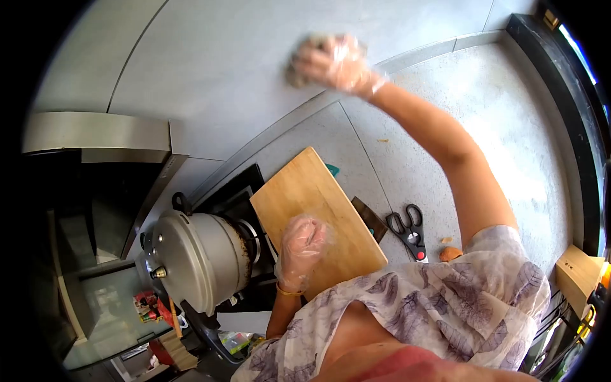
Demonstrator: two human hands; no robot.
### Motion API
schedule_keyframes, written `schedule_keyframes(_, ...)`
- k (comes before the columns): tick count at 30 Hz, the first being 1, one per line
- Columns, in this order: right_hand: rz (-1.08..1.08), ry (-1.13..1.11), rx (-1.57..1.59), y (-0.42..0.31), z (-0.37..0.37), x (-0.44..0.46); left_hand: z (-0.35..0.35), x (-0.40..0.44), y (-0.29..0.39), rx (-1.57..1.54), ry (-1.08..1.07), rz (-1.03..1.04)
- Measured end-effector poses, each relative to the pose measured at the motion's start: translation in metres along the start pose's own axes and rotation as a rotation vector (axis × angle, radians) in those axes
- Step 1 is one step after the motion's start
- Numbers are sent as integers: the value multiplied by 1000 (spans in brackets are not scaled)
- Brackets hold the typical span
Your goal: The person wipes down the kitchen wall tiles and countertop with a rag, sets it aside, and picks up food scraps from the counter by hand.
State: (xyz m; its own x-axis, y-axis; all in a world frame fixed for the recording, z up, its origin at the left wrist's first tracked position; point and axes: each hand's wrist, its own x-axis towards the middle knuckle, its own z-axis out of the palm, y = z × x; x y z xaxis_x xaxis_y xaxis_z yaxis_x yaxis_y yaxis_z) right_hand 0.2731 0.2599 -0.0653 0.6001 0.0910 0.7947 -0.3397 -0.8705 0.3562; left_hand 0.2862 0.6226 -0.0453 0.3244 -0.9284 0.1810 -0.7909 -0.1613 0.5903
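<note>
Cutting board (347, 219), wooden, one: long axis slants in my feed from upper left to lower right, its upper end toward the wall (210, 70). Wad (296, 71), greyish, one: against the wall, beyond the board's upper end; too blurred for me to read its long axis, direction or material. Scissors (410, 230), one pair: right of the board on the worktop (356, 146), handles up, lower ends hidden by the patterned shirt (407, 305). Dark flat piece (368, 215): partly hidden at the board's right edge, which I cannot identify. Teal item (332, 170): mostly concealed behind the board's upper right edge. Lidded pot (210, 254), one: left of the board. Right hand (337, 63), in clear plastic: beyond the board, fingers bent over the wad and grasping it, tips smeared. Left hand (304, 245), in clear plastic: over the board's left part, fingers curled inward; I cannot tell whether they touch wood or enclose anything.
</note>
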Motion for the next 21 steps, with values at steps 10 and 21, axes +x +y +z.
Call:
schedule_keyframes(10,61,-304,261,-32,0,-29,-3,1,6,-1,20,107)
schedule_keyframes(21,147,-274,130,-64,-33,95,-4,4,12,-50,32,61)
